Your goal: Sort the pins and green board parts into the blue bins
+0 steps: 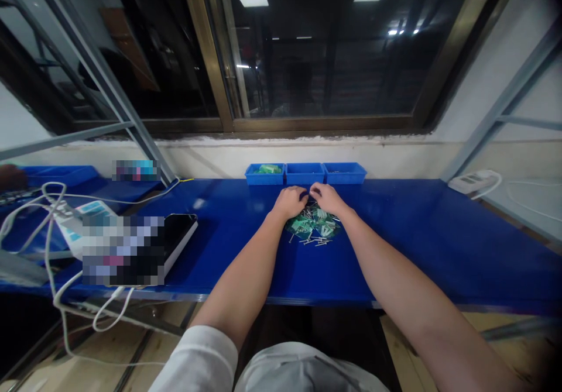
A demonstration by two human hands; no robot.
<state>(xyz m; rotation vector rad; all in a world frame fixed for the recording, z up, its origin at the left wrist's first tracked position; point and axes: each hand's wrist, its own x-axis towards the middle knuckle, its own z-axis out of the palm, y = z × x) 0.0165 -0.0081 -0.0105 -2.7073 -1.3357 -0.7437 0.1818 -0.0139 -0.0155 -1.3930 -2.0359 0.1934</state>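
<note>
One mixed pile [312, 222]: green pieces [301, 226] and metal screws [317, 241] lie loose together on the blue table [395, 216]; several screws are strewn along the pile's near edge.
Left hand [290, 201]: over the pile's far left edge, fingers bent down and close together; whether they grip anything, I cannot tell.
Right hand [328, 199]: over the pile's far right edge, near the left hand, thumb and fingers curled in with a narrow gap; anything pinched there is too small to tell.
Left blue bin [264, 179]: beyond the pile and to its left, with green pieces inside.
Middle blue bin [304, 179]: straight beyond the pile, touching or nearly touching its neighbours.
Right blue bin [345, 178]: beyond the pile and to its right; small bits may lie inside, too faint to name.
Pile's progress: some green pieces already sit in a bin, yet many remain mixed with screws, so the work looks partly done, with much left.
Black-topped device [180, 228]: well left of the pile, partly blurred out.
White device [472, 181]: well right of the pile, cable attached.
</note>
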